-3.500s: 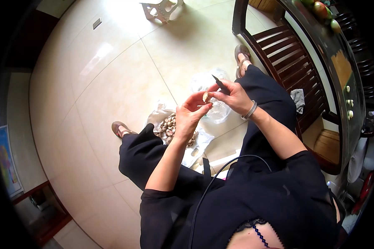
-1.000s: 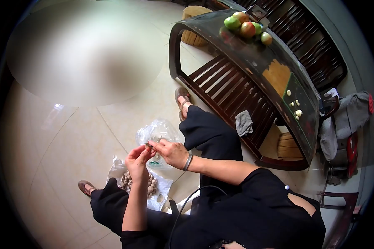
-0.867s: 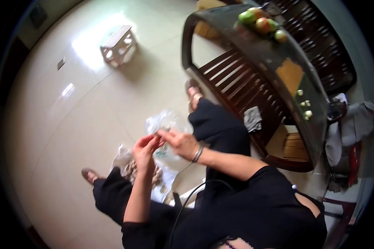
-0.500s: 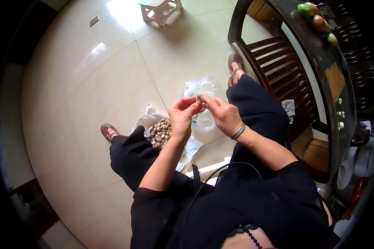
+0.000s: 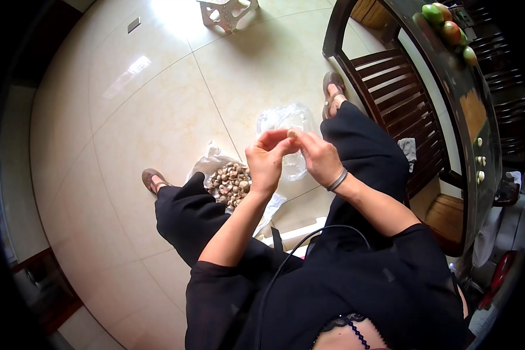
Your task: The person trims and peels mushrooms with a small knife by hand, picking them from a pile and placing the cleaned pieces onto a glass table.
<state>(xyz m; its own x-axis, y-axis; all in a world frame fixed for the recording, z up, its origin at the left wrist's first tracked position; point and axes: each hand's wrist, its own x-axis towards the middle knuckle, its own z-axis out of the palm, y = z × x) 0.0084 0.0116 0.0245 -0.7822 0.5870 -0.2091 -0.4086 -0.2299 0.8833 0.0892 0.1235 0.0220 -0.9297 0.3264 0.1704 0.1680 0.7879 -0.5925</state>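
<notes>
Left hand (image 5: 265, 166): floor (image 5: 140, 140) passable at 10 o'clock. Blocks: white bag (image 5: 214, 153) at 8, right leg (image 5: 364, 149) at 3, dark table (image 5: 458, 116) beyond, stool (image 5: 227, 13) 11–12.

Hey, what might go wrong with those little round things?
The small piece is pinched only by the fingertips of the left hand and right hand, so it could slip and drop onto the clear plastic bag below or the floor tiles. The left trouser leg is right by the open white bag, so a knee bump might spill the brown round pieces.
</notes>
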